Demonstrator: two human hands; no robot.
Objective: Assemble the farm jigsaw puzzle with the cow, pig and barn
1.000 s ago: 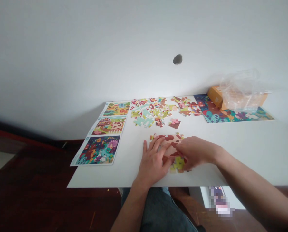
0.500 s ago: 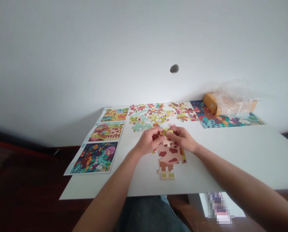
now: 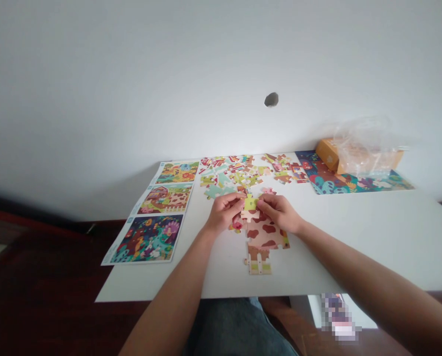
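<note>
Between my two hands is a yellow-green puzzle piece, pinched at its left edge by my left hand and at its right edge by my right hand. It sits at the top of a partly joined puzzle with brown cow patches on cream; whether it is locked in I cannot tell. A fence section forms the puzzle's lower end. By my left fingertips lies a pinkish-red piece, partly covered. My right fingers hide some of the puzzle's upper right.
Loose puzzle pieces spread along the back of the white table. At left lies a sheet with three pictures. An orange box under clear plastic rests on a dark forest picture at back right.
My fingers have drawn apart to the sides of the yellow-green piece, so more of it shows. It now lies flatter above the cow section. The whole view has shifted slightly.
</note>
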